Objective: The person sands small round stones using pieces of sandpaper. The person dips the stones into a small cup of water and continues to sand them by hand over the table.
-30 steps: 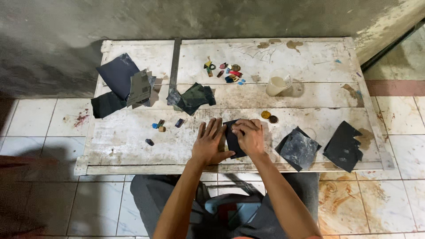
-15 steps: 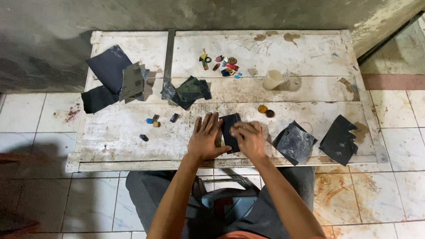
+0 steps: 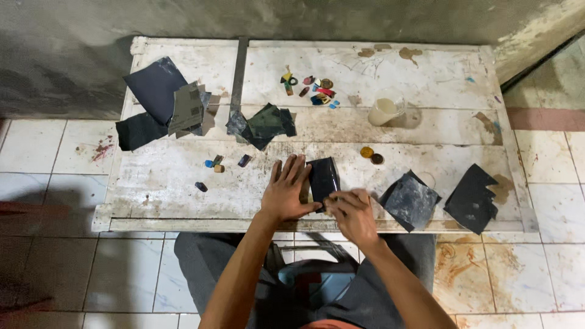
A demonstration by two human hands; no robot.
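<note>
On the worn white wooden desk (image 3: pixel 183 195), our left hand (image 3: pixel 287 194) presses flat, fingers spread, beside a dark rectangular sandpaper sheet (image 3: pixel 322 176); our right hand (image 3: pixel 352 210) pinches its lower edge.

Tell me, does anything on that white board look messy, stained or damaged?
Yes. The white board is scuffed, with brown stains near the pale cup and beside the dark sheet at the right. Dark sheets at the upper left lie in an untidy overlapping heap. Both hands rest on a small dark sheet.

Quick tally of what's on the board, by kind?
Dark abrasive sheets, loose or piled: roughly 7
Sheet under the left hand and right hand: 1
Cup: 1
Round discs: 2
Total: about 11, plus uncounted small coloured bits.
</note>
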